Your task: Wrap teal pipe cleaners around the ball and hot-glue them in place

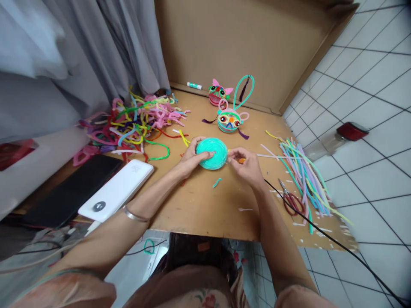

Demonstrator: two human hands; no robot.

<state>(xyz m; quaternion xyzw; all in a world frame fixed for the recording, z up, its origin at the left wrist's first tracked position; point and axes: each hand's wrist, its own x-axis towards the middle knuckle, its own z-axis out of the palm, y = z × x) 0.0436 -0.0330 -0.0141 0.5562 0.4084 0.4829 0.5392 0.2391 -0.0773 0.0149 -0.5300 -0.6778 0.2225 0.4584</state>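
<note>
My left hand (pixel 192 157) grips a turquoise disc (pixel 215 145) that looks coiled from pipe cleaner, its thumb pressed near the centre. At the disc's right edge, my right hand (pixel 245 164) is closed in a pinch; what lies between its fingertips is too small to make out. A bit of orange-yellow (pixel 242 161) shows by the right fingers. On the table below the disc lies a short turquoise pipe-cleaner scrap (pixel 217 183). Behind it stand two decorated animal-face figures, one turquoise with pink loop ears (pixel 229 121) and one red and green with pink pointed ears (pixel 217 94).
Tangled coloured pipe cleaners (pixel 144 117) heap at the left. Straight pastel ones (pixel 303 175) lie right, beside red-handled scissors (pixel 290 199). A white power bank (pixel 117 188) and a black phone-like slab (pixel 73 188) sit left. A black cable (pixel 321 233) crosses the right side. Cardboard (pixel 244 42) stands behind.
</note>
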